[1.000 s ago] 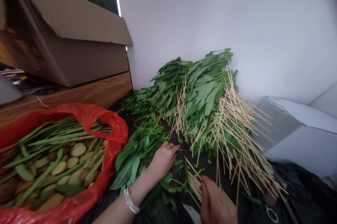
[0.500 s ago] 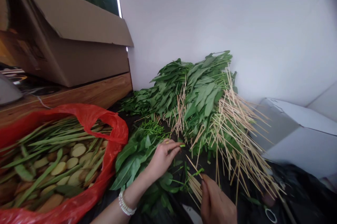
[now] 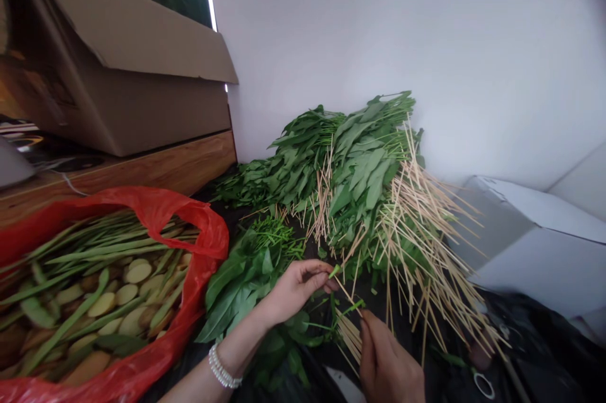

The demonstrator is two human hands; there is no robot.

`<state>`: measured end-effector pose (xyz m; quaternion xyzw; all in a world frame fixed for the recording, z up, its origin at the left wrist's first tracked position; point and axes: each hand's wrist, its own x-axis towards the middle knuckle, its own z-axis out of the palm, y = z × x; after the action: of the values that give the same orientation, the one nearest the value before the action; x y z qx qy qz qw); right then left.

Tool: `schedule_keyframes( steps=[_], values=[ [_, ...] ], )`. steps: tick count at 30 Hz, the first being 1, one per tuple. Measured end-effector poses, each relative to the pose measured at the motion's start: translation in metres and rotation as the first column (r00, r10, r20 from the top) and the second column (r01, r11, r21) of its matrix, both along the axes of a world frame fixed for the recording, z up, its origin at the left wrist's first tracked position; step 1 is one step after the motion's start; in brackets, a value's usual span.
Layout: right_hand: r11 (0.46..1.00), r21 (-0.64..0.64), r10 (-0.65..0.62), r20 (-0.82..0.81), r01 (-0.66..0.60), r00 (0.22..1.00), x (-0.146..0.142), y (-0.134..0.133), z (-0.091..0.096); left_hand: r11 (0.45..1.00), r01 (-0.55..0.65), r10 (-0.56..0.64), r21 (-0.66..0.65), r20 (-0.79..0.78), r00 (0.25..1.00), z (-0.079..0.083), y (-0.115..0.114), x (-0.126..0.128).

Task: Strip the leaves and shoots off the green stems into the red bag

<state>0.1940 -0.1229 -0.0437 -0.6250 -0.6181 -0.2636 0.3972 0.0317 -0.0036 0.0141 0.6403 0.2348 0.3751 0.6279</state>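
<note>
My right hand (image 3: 392,359) is closed around the lower end of a thin wooden skewer (image 3: 346,291), which slants up to the left. A green stem piece (image 3: 355,307) crosses the skewer just above those fingers. My left hand (image 3: 294,292), with a pearl bracelet on the wrist, pinches a short green stem (image 3: 334,271) at the skewer's upper tip. Beside the left hand lies a bunch of loose leafy greens (image 3: 237,289). Several bare skewers (image 3: 349,336) lie by the right hand. Behind are heaped leafy greens on skewers (image 3: 367,156), their sticks fanning out to the right.
A red plastic bag (image 3: 215,229) at left holds long beans and sliced potatoes (image 3: 126,294). A cardboard box (image 3: 165,106) stands on a wooden ledge (image 3: 189,166) behind it. White boxes (image 3: 534,264) and black plastic (image 3: 544,333) lie at right, against a white wall (image 3: 379,24).
My left hand has moved slightly right and down, bringing the pinched stem onto the tip of the skewer. The right hand has stayed nearly in place.
</note>
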Motion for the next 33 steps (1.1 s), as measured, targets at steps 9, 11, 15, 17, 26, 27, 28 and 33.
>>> schedule_keyframes(
  steps=[9, 11, 15, 17, 26, 27, 28, 33],
  values=[
    [1.000, -0.025, 0.008, -0.004, -0.008, 1.000, 0.001, 0.001, 0.001, 0.997, 0.029, -0.031, -0.068, -0.018, 0.999, 0.005, -0.003, -0.001],
    [0.999, -0.029, 0.017, -0.001, -0.017, 1.000, 0.001, 0.001, 0.001, 0.999, 0.023, -0.024, -0.037, -0.036, 0.999, 0.005, -0.002, -0.001],
    [0.999, -0.030, 0.031, 0.007, -0.031, 0.999, 0.001, 0.001, -0.001, 0.998, -0.048, 0.047, -0.033, -0.043, 0.998, 0.000, 0.000, 0.000],
    [1.000, -0.007, 0.027, -0.001, -0.027, 1.000, 0.002, 0.000, -0.001, 0.992, -0.075, 0.074, -0.099, -0.015, 0.997, -0.004, 0.001, 0.001],
    [0.999, -0.009, 0.040, -0.004, -0.040, 0.999, 0.001, 0.000, 0.003, 0.968, -0.128, 0.141, -0.216, 0.043, 0.989, -0.007, 0.001, 0.004],
    [0.999, -0.020, 0.046, 0.002, -0.045, 0.999, 0.001, 0.000, 0.003, 0.969, -0.130, 0.141, -0.211, 0.039, 0.989, -0.006, 0.001, 0.004],
    [0.998, -0.027, 0.049, 0.007, -0.049, 0.999, 0.001, 0.000, 0.003, 0.971, -0.129, 0.139, -0.203, 0.037, 0.990, -0.006, 0.001, 0.004],
    [0.999, -0.024, 0.043, 0.001, -0.043, 0.999, 0.001, 0.000, 0.003, 0.989, -0.072, 0.074, -0.130, 0.013, 0.997, -0.003, 0.000, 0.003]
  ],
)
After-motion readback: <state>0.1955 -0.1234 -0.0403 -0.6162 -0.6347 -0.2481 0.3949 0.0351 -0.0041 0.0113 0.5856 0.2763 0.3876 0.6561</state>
